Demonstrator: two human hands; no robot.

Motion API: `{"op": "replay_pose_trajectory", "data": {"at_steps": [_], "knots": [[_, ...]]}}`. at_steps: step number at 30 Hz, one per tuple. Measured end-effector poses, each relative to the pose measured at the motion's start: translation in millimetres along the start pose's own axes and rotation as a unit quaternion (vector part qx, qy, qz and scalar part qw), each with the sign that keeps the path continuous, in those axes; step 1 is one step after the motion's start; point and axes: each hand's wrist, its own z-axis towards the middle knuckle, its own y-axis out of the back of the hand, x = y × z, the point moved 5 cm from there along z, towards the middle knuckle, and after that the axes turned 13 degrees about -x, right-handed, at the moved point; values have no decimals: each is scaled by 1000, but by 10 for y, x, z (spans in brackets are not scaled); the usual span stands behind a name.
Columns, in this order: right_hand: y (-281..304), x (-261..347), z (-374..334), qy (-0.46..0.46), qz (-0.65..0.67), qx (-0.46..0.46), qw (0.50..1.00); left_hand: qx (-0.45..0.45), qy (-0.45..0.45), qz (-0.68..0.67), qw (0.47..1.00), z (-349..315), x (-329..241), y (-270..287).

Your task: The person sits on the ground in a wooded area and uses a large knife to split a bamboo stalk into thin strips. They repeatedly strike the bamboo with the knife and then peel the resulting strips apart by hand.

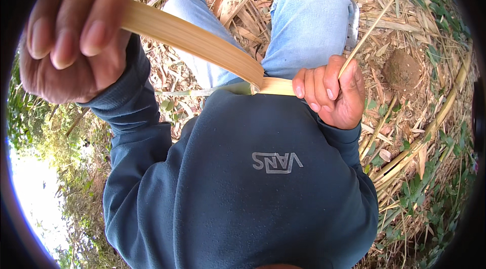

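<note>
- Our left hand (71, 36) is up high, with its fingers (96, 36) curled tight around one end of a flat bamboo strip (197, 43).
- Our right hand (334, 94) is lower, in front of our tummy, with its fingers (316, 89) closed on the other end and on a thin straw-like sliver (379, 15).
- We think we hold both ends so the strip bends and stays tight.
- The strip crosses above our blue jeans (309, 21).
- Dry leaves (405, 31) and bamboo stalks (430, 127) cover the ground.
- We see no boxes or baskets.
</note>
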Motion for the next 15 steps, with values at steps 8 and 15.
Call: {"op": "replay_pose_trajectory", "data": {"at_steps": [8,15], "knots": [[60,-36,-52,-34,-22,-38,998,-59,-40,-1,997,-78,-64,50],[70,-35,-190,-26,-9,-97,995,-134,-44,-39,989,-202,-35,207]]}}
